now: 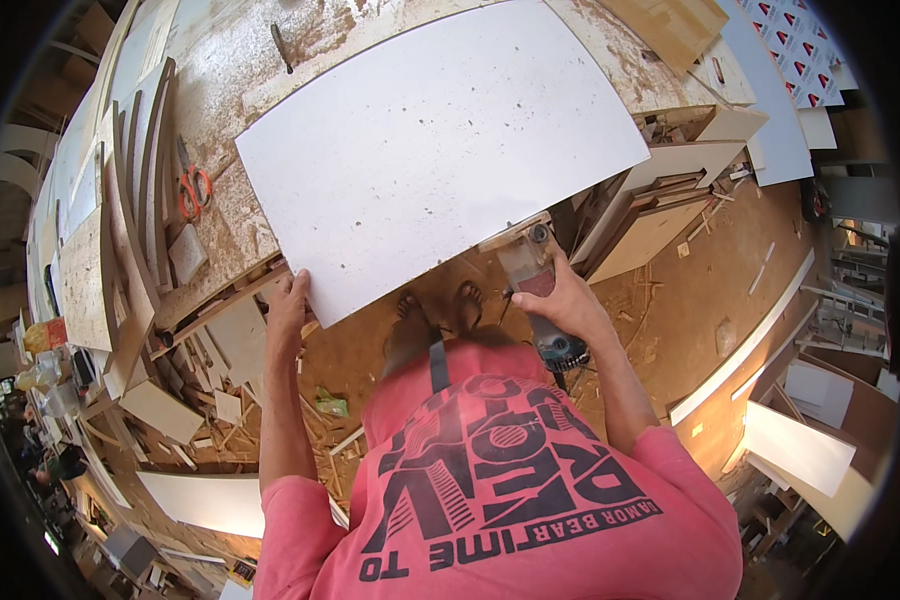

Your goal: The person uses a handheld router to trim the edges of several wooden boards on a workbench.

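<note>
1. The left hand (288,303) clamps the near left corner of a white laminate board (440,140); its fingertips curl under the edge, out of sight.
2. The right hand (560,300) is wrapped shut on a handheld trimmer router (538,290), just right of the board's near edge.
3. The router's bit is hidden beneath its base, and its rear is cut off by the wrist.
4. Orange scissors (194,190) lie well left of the left hand on the dusty workbench (230,90).
</note>
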A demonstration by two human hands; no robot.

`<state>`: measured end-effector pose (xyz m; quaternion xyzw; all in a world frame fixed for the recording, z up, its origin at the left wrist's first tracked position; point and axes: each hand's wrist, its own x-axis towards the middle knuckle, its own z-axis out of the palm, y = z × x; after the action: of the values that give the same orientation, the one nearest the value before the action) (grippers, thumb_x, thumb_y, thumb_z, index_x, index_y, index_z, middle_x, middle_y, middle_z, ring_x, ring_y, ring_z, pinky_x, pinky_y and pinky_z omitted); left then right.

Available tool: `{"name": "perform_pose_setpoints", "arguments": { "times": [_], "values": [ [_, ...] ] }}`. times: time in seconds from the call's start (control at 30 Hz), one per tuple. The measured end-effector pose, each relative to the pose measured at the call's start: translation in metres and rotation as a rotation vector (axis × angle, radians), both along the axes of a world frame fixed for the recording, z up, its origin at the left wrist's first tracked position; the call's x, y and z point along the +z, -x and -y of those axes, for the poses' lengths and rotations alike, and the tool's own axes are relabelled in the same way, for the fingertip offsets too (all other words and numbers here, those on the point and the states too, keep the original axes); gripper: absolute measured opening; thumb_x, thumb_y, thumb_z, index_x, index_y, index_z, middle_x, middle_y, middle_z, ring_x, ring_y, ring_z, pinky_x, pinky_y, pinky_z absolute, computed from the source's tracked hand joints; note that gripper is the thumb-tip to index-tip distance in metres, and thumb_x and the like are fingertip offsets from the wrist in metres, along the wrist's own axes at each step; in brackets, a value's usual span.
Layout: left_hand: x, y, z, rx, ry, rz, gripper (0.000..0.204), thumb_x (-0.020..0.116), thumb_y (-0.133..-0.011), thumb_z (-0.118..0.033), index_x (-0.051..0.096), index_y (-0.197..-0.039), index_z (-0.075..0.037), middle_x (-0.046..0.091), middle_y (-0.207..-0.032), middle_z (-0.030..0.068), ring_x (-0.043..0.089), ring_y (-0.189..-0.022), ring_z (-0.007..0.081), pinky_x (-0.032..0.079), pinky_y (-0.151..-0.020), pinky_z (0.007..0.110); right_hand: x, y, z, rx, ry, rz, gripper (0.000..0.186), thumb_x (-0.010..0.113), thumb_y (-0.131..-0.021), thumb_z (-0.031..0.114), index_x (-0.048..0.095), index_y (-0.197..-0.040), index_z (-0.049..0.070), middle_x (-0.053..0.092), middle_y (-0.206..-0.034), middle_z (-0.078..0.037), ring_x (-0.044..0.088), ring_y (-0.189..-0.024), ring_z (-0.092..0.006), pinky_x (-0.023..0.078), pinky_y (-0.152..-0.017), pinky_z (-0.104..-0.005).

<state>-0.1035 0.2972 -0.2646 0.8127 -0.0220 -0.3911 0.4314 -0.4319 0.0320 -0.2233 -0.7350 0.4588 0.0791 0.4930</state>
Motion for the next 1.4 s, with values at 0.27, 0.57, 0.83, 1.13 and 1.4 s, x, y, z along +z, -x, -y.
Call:
{"name": "perform_pose_setpoints", "arguments": {
  "times": [0.27,0.57,0.83,1.13,1.4],
  "values": [
    [-0.007,0.018,-0.005,-0.032,0.185,-0.278,0.042,0.054,-0.1,-0.039,0.054,-0.118,-0.001,0.066,-0.103,0.0101,0.068,-0.086,0.0187,0.057,-0.074,0.033,0.011,-0.007,-0.016,0.097,0.008,-0.017,0.112,0.079,-0.066,0.047,0.024,-0.151,-0.001,0.047,-0.143,-0.027,0.05,-0.13,-0.0388,0.041,-0.107,-0.041],
    [-0.019,0.009,-0.005,-0.148,0.3,-0.465,0.044,0.05,-0.103,-0.033,0.05,-0.125,0.005,0.064,-0.113,0.0154,0.068,-0.097,0.0264,0.057,-0.082,0.042,0.015,-0.027,-0.06,0.11,0.001,-0.057,0.109,0.078,-0.065,0.043,0.025,-0.15,-0.002,0.05,-0.139,-0.028,0.052,-0.128,-0.0378,0.041,-0.105,-0.0398],
    [-0.026,0.009,-0.001,-0.205,0.359,-0.552,0.043,0.05,-0.103,-0.03,0.048,-0.127,0.007,0.063,-0.117,0.0183,0.068,-0.099,0.0275,0.055,-0.087,0.037,0.011,-0.047,-0.127,0.103,-0.024,-0.029,0.112,0.079,-0.066,0.041,0.022,-0.152,-0.001,0.05,-0.138,-0.03,0.052,-0.128,-0.0381,0.04,-0.107,-0.0401],
    [-0.033,0.013,0.001,-0.177,0.387,-0.517,0.047,0.057,-0.099,-0.035,0.052,-0.123,0.005,0.063,-0.11,0.0148,0.064,-0.089,0.02,0.053,-0.079,0.033,0.007,-0.069,-0.189,0.138,-0.015,-0.054,0.112,0.078,-0.066,0.041,0.021,-0.151,-0.003,0.045,-0.141,-0.032,0.048,-0.131,-0.0409,0.038,-0.109,-0.0418],
    [-0.039,0.011,0.0,-0.208,0.395,-0.545,0.047,0.052,-0.103,-0.03,0.045,-0.13,0.008,0.061,-0.121,0.0182,0.065,-0.106,0.0272,0.054,-0.091,0.038,0.001,-0.079,-0.227,0.15,0.009,-0.063,0.108,0.076,-0.069,0.042,0.021,-0.152,0.0,0.047,-0.136,-0.035,0.052,-0.124,-0.0446,0.043,-0.104,-0.0463]
  ]
}}
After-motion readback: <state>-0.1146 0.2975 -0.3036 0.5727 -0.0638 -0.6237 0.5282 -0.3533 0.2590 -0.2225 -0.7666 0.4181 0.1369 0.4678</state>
